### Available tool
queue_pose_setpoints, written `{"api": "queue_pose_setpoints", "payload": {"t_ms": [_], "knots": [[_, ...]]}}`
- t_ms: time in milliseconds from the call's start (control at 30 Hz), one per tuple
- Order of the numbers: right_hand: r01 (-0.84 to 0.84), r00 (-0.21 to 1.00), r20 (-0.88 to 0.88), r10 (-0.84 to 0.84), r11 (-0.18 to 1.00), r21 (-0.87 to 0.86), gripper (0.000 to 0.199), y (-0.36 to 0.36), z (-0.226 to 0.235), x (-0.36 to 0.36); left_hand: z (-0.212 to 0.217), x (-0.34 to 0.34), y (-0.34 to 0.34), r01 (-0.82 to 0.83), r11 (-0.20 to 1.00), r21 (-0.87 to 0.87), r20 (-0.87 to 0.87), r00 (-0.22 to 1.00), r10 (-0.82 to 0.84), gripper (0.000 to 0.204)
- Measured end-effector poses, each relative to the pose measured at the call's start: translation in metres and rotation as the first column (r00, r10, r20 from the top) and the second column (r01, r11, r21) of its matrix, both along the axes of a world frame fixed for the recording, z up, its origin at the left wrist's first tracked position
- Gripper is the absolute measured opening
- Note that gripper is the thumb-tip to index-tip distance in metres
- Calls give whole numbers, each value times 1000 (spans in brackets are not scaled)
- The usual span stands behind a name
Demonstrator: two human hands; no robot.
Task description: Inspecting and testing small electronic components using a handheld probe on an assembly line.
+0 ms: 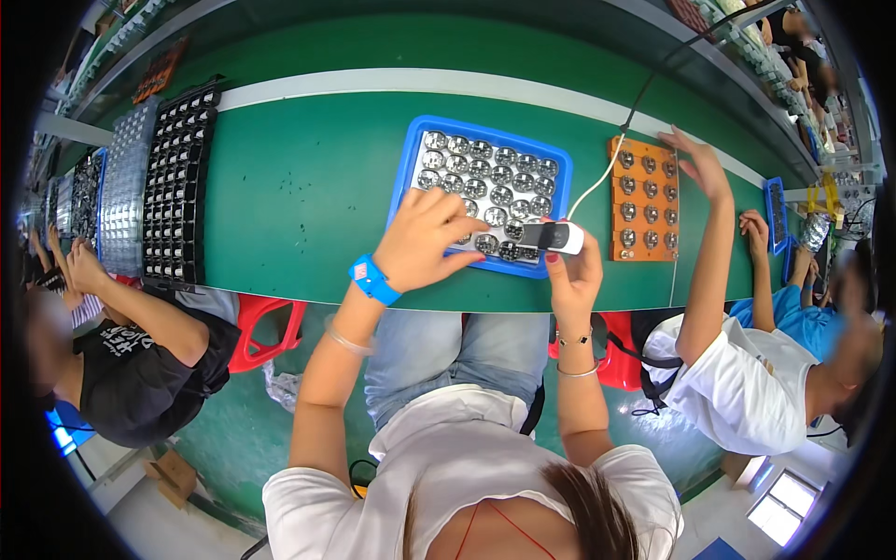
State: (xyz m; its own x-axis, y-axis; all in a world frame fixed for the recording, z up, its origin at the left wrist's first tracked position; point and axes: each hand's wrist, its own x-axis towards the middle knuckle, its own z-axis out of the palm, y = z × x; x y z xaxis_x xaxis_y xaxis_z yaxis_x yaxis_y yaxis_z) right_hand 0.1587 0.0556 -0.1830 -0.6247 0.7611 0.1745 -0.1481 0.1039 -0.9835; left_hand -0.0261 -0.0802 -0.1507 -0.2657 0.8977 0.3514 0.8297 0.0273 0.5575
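Left hand rests half-curled, seemingly empty, on the blue tray; right hand grips a white handheld device just beside

A long green surface runs across the room, with a pale strip along its far edge and a darker raised ledge behind it. Under it the floor is green, turning to light tiles nearer the lower corners. Red plastic stools stand at the near side of the surface. Rows of dark and silvery trays lie at the left end. Light is bright and even, with a glare patch on the floor at the lower right.
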Motion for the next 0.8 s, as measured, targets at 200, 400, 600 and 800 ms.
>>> {"api": "queue_pose_setpoints", "payload": {"t_ms": [200, 400, 600, 800], "knots": [[-167, 974, 200, 106, 933, 319, 35, -2, 3, -7, -5, -18, -11, 55, 998, -21, -104, 993, -57, 16], [-246, 948, 296, 115, 855, 457, 34, -10, 18, -17, 6, -5, -7, 38, 995, 97, -3, 999, -38, 15], [-16, 997, 73, 12, 998, 59, 34, -9, 2, -12, 2, -10, -10, 39, 999, -30, -103, 994, -42, 10], [-74, 996, -69, 64, 985, -153, 46, 4, 17, -23, 4, -13, -8, -36, 999, 26, -20, 999, 37, 10]]}}
